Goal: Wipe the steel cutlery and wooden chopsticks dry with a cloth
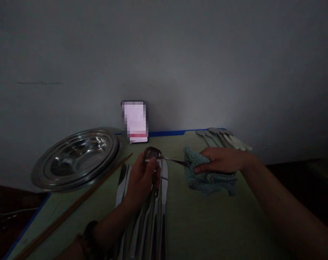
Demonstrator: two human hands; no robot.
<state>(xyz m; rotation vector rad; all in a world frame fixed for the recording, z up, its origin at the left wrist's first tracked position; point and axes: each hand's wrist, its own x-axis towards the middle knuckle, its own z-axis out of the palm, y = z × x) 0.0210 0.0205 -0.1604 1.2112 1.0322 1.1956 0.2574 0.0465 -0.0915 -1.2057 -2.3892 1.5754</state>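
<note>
A metal spoon (172,160) is held level between my two hands above the table. My left hand (145,173) grips it at the bowl end, the thumb pressed over the bowl. At the other end, my right hand (218,160) closes a blue-green woven cloth (210,184) around the handle, whose tip is hidden in it. The cloth's loose edge hangs below my fingers. Under my left hand and forearm lie several table knives (164,202) side by side, partly covered by the arm.
Stacked metal plates (80,159) stand at the left, beside a pair of wooden chopsticks (72,207). A lit phone (135,121) leans against the wall (207,72). Several spoons (215,135) and white-handled utensils (238,142) lie at the back right of the green table (196,231).
</note>
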